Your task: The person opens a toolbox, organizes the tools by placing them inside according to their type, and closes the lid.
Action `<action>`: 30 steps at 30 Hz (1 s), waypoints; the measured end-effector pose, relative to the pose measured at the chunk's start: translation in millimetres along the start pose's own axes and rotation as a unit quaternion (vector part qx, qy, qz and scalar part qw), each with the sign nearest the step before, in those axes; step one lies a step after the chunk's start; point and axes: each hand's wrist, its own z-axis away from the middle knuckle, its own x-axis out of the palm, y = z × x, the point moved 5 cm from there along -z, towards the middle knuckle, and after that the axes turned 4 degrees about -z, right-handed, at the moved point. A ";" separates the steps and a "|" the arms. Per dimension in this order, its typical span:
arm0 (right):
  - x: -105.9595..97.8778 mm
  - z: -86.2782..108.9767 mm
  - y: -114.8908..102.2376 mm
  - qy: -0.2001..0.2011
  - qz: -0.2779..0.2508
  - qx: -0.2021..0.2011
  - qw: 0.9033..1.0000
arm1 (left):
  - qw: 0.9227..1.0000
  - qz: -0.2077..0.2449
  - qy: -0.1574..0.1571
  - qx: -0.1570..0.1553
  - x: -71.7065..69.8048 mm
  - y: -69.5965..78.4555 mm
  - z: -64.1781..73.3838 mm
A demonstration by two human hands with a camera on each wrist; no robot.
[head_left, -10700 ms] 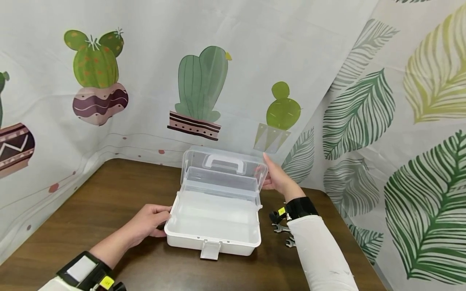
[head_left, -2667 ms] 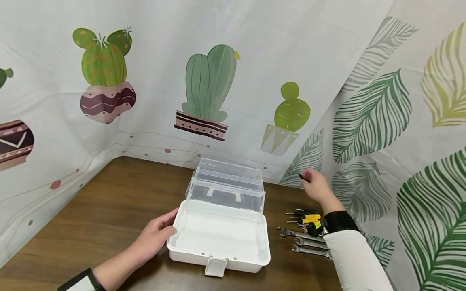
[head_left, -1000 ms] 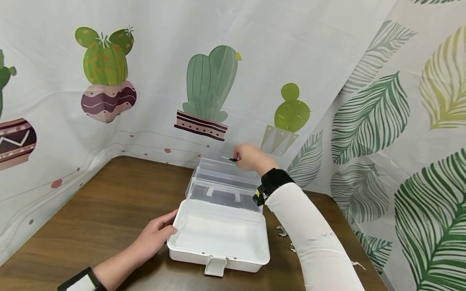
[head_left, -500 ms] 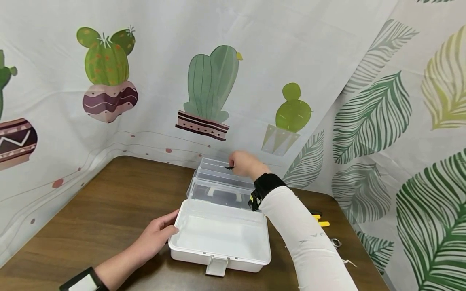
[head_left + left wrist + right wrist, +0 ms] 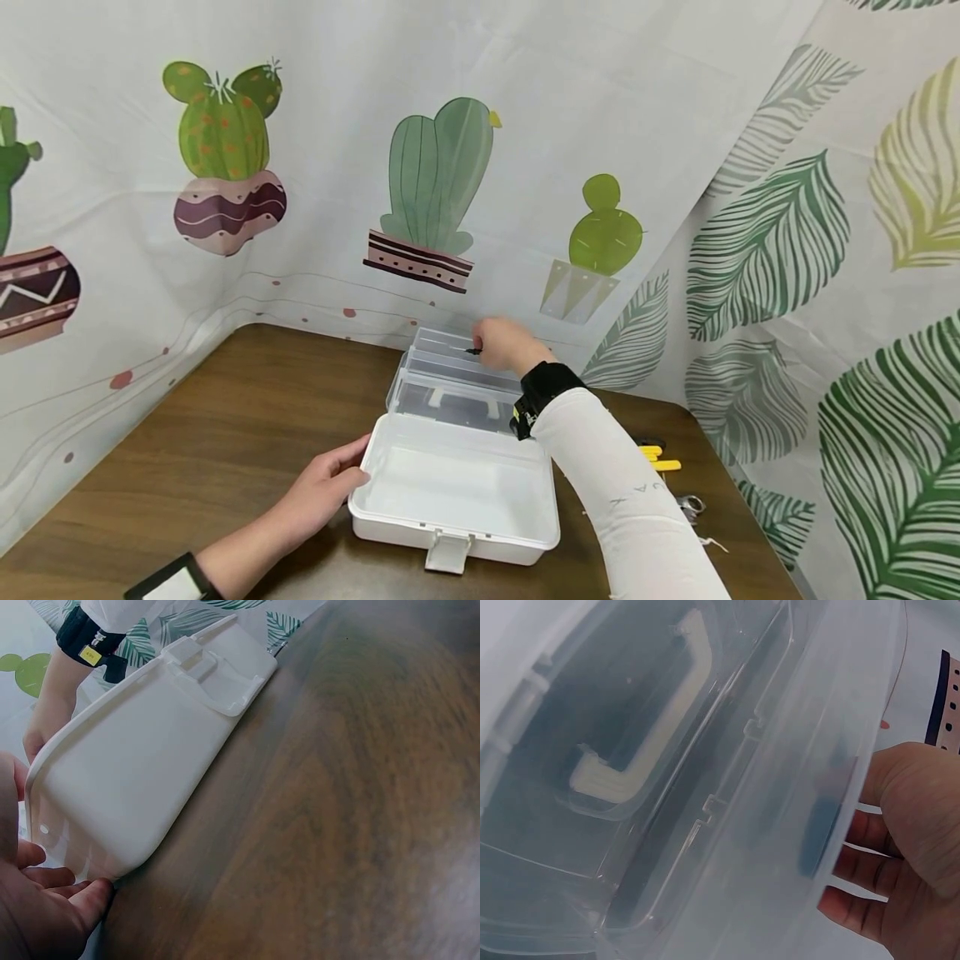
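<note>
Head view: a slim black-handled tool (image 5: 473, 351), probably a small screwdriver, is at the far clear tray (image 5: 431, 339) of a white plastic toolbox (image 5: 495, 547). Its pale shaft points left; whether it touches the tray cannot be told. Right hand (image 5: 508, 343) pinches the handle in a narrow grip, fingertips partly hidden. Handling, judged: light and stiff, the handle the surer hold, the thin shaft easier to lose.

Left hand (image 5: 322, 483) holds the toolbox's left side, thumb at the rim, fingers along the outer wall; the left wrist view agrees. Toolbox likely light, its smooth wall inclined to slip; the rim offers better purchase than the thin clear lid (image 5: 450, 402), which leans back at the far side and would probably flex. Latch (image 5: 448, 552) hangs at the near edge.

Outward: yellow-handled screwdrivers (image 5: 667, 466) and a wrench end (image 5: 690, 503) lie right of the sleeve (image 5: 622, 492), on the brown wooden table (image 5: 247, 400). Cactus-print cloth (image 5: 322, 192) hangs beyond.
</note>
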 end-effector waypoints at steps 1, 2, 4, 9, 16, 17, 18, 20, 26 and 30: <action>-0.1 0.3 -0.6 -0.002 0.001 0.002 1.000 | 1.000 -0.001 0.000 0.000 0.1 0.1 0.3; -0.3 0.4 -1.1 -0.002 0.003 0.003 1.000 | 1.000 -0.003 0.002 0.000 0.0 0.2 0.3; -0.3 -0.1 -1.6 0.000 0.009 0.004 1.000 | 1.000 -0.005 0.003 0.000 -0.1 0.4 0.5; 0.8 -2.0 -0.8 0.006 0.015 0.010 1.000 | 1.000 -0.007 0.004 0.002 0.0 1.2 1.1; 1.6 -2.3 -2.3 0.011 0.024 0.008 1.000 | 1.000 -0.011 0.005 0.003 -0.4 0.0 1.1; 1.7 -2.2 -2.3 0.010 0.024 0.007 1.000 | 1.000 -0.012 0.005 0.003 -0.4 0.0 1.0; 1.9 -2.2 -2.3 0.009 0.026 0.007 1.000 | 1.000 -0.013 0.006 0.003 -0.4 0.0 1.1; 2.5 -2.3 -2.1 0.008 0.028 0.006 1.000 | 1.000 -0.014 0.007 0.003 -0.4 0.2 1.2; 3.1 -2.7 -1.4 0.005 0.035 0.007 0.999 | 1.000 -0.021 0.011 0.003 -0.3 0.6 0.9; 3.1 -2.6 -1.8 -0.002 0.048 0.012 0.999 | 0.999 -0.032 0.013 -0.004 -0.9 -0.5 1.3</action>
